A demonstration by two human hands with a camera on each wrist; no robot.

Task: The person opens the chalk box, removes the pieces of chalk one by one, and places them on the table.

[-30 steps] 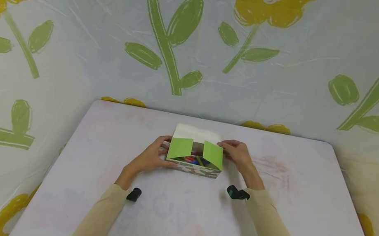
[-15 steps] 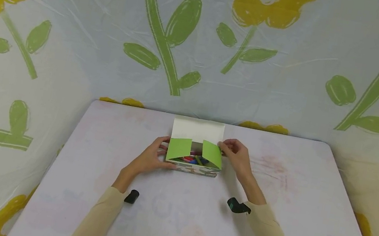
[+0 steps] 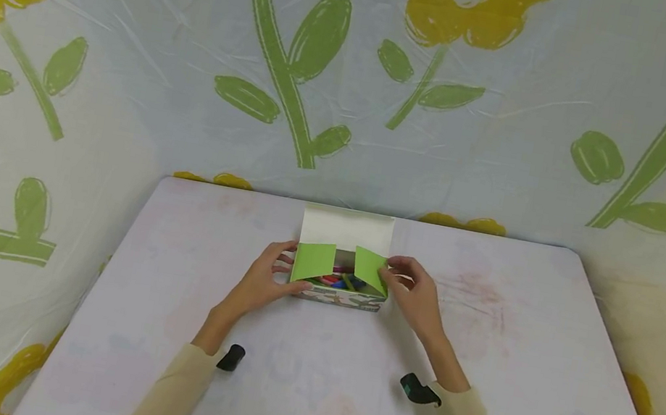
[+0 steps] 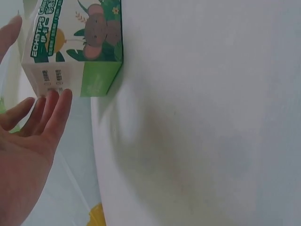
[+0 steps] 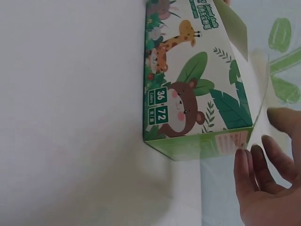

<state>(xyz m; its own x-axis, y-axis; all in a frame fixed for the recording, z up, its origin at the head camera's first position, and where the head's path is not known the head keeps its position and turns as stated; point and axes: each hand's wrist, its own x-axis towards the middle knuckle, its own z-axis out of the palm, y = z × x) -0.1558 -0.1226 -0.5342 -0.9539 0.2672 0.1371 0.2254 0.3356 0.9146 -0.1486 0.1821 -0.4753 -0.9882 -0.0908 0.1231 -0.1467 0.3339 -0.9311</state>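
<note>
A cardboard box (image 3: pixel 339 298) printed with cartoon animals and "36 Colors" stands on the table, its white lid (image 3: pixel 347 229) raised at the back. Two green side flaps (image 3: pixel 314 261) lean inward over the opening. Between them show several coloured sticks (image 3: pixel 344 282), too small to name surely. My left hand (image 3: pixel 261 279) holds the box's left end, thumb at the front corner and fingertips against the end wall. At the right end, my right hand (image 3: pixel 419 301) has its thumb on the inner side of the right flap (image 3: pixel 369 269) and its fingers behind it, pinching it.
The pale table (image 3: pixel 302 393) spreads around the box, its back edge just behind the lid. Flower-printed cloth (image 3: pixel 472 165) hangs behind and on both sides. A small black device (image 3: pixel 421 390) sits at each cuff.
The lid has swung further up and back. My right hand has moved from the lid's edge down to the right flap. The left hand keeps its place, its thumb slightly higher.
</note>
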